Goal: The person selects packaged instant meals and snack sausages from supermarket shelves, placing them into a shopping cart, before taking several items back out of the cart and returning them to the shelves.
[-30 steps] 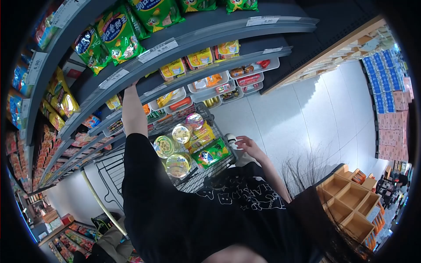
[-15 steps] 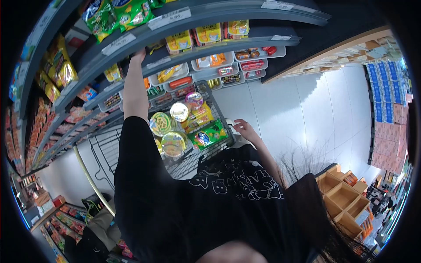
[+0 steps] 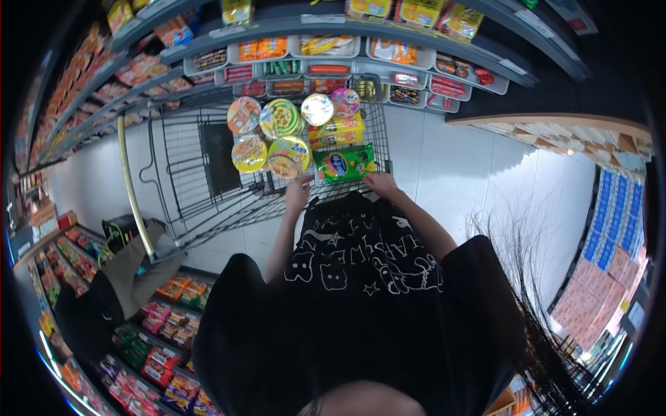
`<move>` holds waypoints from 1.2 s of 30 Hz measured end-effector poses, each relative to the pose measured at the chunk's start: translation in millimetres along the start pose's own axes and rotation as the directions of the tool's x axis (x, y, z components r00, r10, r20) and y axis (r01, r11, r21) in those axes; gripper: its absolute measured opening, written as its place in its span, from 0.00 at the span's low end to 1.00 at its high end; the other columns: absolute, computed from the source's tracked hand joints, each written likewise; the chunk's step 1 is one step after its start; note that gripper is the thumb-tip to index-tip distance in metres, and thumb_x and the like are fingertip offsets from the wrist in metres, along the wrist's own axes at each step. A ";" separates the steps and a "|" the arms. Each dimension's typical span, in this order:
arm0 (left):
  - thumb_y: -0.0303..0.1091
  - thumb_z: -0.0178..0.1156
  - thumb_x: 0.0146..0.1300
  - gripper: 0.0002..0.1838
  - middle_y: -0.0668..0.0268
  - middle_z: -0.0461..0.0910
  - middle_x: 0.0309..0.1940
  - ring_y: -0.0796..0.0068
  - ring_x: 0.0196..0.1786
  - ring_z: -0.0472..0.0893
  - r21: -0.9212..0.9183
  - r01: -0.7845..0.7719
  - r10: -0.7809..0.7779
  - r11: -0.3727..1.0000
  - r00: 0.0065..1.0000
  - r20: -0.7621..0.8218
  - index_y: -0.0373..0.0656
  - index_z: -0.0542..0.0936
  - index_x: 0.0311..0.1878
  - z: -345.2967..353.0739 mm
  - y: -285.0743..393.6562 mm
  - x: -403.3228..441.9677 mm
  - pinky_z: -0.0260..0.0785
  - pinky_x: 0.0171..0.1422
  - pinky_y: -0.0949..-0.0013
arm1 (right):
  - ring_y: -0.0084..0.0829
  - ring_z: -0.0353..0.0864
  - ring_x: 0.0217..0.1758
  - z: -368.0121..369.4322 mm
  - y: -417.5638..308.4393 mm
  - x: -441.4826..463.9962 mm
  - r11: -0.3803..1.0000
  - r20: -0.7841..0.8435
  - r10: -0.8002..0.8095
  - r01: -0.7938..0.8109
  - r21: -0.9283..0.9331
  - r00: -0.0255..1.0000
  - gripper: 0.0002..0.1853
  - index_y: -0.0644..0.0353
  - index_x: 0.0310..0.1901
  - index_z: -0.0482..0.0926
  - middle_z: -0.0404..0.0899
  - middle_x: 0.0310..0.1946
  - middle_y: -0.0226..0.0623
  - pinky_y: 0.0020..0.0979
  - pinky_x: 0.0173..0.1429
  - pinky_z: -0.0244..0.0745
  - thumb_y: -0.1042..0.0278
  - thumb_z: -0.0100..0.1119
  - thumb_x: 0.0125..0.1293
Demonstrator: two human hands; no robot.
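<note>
My left hand [image 3: 299, 190] is closed at the near side rim of a wire shopping cart [image 3: 182, 201], just below a clear-lidded noodle bowl [image 3: 288, 157]. Farther right along the same rim, my right hand [image 3: 381, 184] is also closed, beside a green snack bag [image 3: 345, 163]. Its fingers are curled and partly hidden. Inside the cart, several round tubs lie together, among them a green-and-yellow one [image 3: 282, 118], a white-lidded cup [image 3: 318, 109] and a purple cup [image 3: 345, 102]. A yellow packet [image 3: 338, 132] lies above the green bag.
Store shelves [image 3: 388, 31] with trays of packaged sausages [image 3: 329, 68] run along the cart's far side. The cart's yellowish handle [image 3: 136, 194] is at left. A person in dark clothing [image 3: 90, 312] is at lower left. Stacked blue and pink boxes [image 3: 607, 229] stand at right.
My left hand has come down from the shelf to the cart's near side. My right hand has moved onto the rim. The view has turned, and the cart appears more level.
</note>
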State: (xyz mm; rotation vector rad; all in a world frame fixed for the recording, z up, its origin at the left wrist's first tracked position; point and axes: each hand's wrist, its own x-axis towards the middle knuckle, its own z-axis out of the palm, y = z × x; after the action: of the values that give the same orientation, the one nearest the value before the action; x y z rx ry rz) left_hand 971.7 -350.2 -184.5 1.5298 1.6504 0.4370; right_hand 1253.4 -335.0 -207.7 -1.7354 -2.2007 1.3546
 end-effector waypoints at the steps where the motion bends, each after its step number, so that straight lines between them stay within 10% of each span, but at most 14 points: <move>1: 0.30 0.52 0.52 0.09 0.52 0.77 0.32 0.57 0.38 0.76 0.123 -0.093 0.097 0.988 0.995 -0.028 0.43 0.77 0.37 17.3 -23.2 -31.3 0.68 0.42 0.59 | 0.43 0.76 0.34 4.0 -3.3 2.5 0.993 0.052 0.057 -0.051 -0.104 0.997 0.16 0.54 0.35 0.75 0.77 0.28 0.44 0.43 0.36 0.69 0.53 0.41 0.59; 3: 0.36 0.50 0.55 0.09 0.54 0.77 0.28 0.57 0.32 0.77 0.377 0.160 -0.172 0.912 0.985 -0.003 0.44 0.77 0.33 9.0 2.3 -48.5 0.69 0.37 0.58 | 0.42 0.76 0.34 26.3 5.6 9.7 0.994 0.049 0.106 -0.104 -0.037 0.993 0.17 0.51 0.35 0.76 0.77 0.28 0.43 0.43 0.36 0.69 0.51 0.41 0.57; 7: 0.45 0.49 0.56 0.14 0.55 0.77 0.25 0.57 0.29 0.77 0.334 0.215 -0.235 0.918 0.972 0.020 0.44 0.77 0.32 2.0 -2.8 -28.7 0.69 0.34 0.57 | 0.42 0.77 0.35 42.9 4.6 15.1 0.964 0.019 0.249 -0.246 -0.097 0.968 0.14 0.49 0.32 0.78 0.78 0.29 0.39 0.40 0.37 0.70 0.54 0.44 0.54; 15: 0.54 0.48 0.56 0.23 0.55 0.76 0.31 0.55 0.36 0.77 0.295 -0.396 0.255 0.870 0.871 0.420 0.41 0.74 0.37 -6.7 -17.2 -31.6 0.69 0.39 0.57 | 0.37 0.76 0.42 42.9 -20.8 18.7 0.841 -0.063 0.507 -0.510 -0.182 0.859 0.11 0.43 0.35 0.78 0.78 0.36 0.37 0.40 0.43 0.71 0.55 0.47 0.53; 19: 0.55 0.47 0.56 0.24 0.53 0.75 0.33 0.54 0.38 0.76 0.311 -0.366 0.179 0.877 0.850 0.496 0.40 0.73 0.37 -5.3 -19.1 -25.4 0.68 0.41 0.57 | 0.38 0.78 0.35 47.4 -18.2 15.3 0.868 -0.170 0.442 -0.468 -0.167 0.881 0.11 0.45 0.33 0.78 0.79 0.29 0.38 0.39 0.39 0.72 0.56 0.48 0.53; 31: 0.36 0.55 0.49 0.10 0.47 0.75 0.23 0.48 0.31 0.75 0.026 0.029 -0.031 0.999 0.997 0.064 0.38 0.77 0.29 -1.8 -40.0 -24.0 0.68 0.39 0.54 | 0.46 0.76 0.26 51.0 -32.2 7.8 0.927 -0.385 0.232 -0.323 -0.191 0.893 0.19 0.56 0.22 0.77 0.75 0.19 0.45 0.43 0.33 0.70 0.51 0.45 0.56; 36: 0.33 0.52 0.50 0.08 0.50 0.76 0.24 0.51 0.29 0.75 0.077 0.059 -0.062 0.995 0.997 0.043 0.39 0.76 0.29 4.3 -46.9 -31.9 0.68 0.36 0.56 | 0.42 0.78 0.34 54.7 -21.5 17.6 0.909 -0.163 0.339 -0.367 -0.195 0.926 0.15 0.55 0.28 0.78 0.78 0.27 0.42 0.40 0.38 0.72 0.52 0.51 0.52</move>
State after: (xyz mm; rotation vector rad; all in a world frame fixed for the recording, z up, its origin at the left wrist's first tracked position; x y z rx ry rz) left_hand 941.7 -390.8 -210.8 1.5291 1.6899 0.3081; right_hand 1202.5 -353.7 -236.3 -2.3247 -2.1104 1.0378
